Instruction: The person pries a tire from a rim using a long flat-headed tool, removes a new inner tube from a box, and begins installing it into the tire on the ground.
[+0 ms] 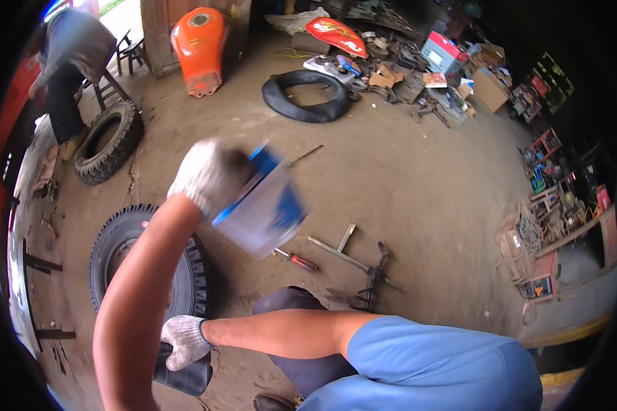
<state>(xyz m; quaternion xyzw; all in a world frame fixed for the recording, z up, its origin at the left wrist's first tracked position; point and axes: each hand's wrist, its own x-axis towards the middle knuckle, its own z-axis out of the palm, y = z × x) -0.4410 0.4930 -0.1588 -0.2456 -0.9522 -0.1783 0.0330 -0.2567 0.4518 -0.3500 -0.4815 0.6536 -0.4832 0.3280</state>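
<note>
My left hand [209, 177], in a white knit glove, is raised over the floor and closed on a blue and white box [264, 209], blurred by motion. Lower down, my right hand [185, 342] reaches across to the left, also gloved. Its fingers are closed on a black rubber inner tube [188, 375], of which only a part shows. A knobbly black tyre [193, 274] lies flat beside it, partly covered by my left forearm. Right of the tyre lie a red-handled screwdriver [301, 262] and a metal T-shaped tool [339, 250].
Another person [79, 58] bends over at the far left, near a standing tyre [110, 142]. An orange fuel tank [200, 51] and a black inner tube [307, 97] lie farther back. Boxes and parts crowd the back right; a red-framed machine [543, 277] stands right.
</note>
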